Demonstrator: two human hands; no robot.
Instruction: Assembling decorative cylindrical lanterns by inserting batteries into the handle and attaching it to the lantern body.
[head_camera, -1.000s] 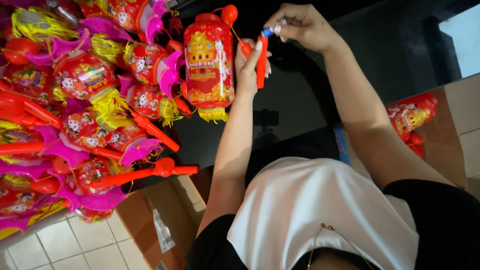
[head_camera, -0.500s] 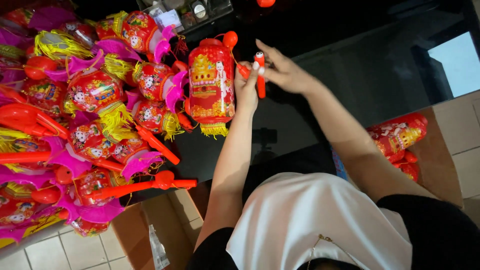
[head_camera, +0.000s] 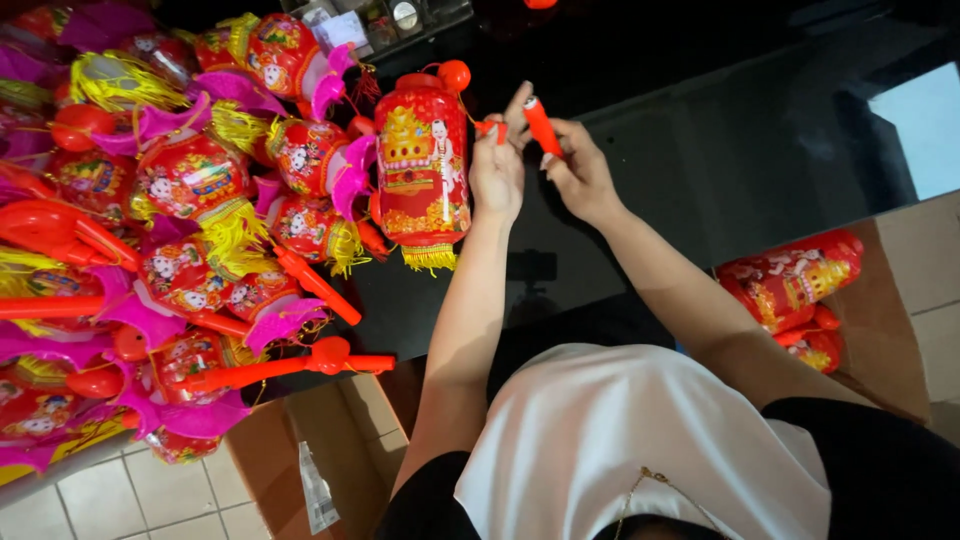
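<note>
Red plastic dominated the head view. The left hand (head_camera: 497, 170) was closed around the end of a short red plastic piece (head_camera: 491, 128), pinched between thumb and fingers. The right hand (head_camera: 580, 172) gripped a red plastic stick handle (head_camera: 541, 124) between thumb and forefinger, the stick tilted upward and away from the wrist. The two hands sat close together, fingertips nearly touching, above a dark glossy tabletop (head_camera: 700, 130).

Just beside the left hand, on its outer side, hung a red cylindrical paper lantern with gold print and a yellow tassel fringe (head_camera: 422, 165), topped by a small red ball (head_camera: 454, 75); a thin cord ran from it toward the left hand's fingers. Whether the lantern rested on the table or hung free could not be told.

Farther out beyond the left hand lay a large heap of similar red lanterns with magenta frills and yellow tassels (head_camera: 180, 220), with long red stick handles among them. Well apart from the right hand, on its outer side, an open brown cardboard box (head_camera: 890, 300) held more flattened red lanterns (head_camera: 790, 280).
</note>
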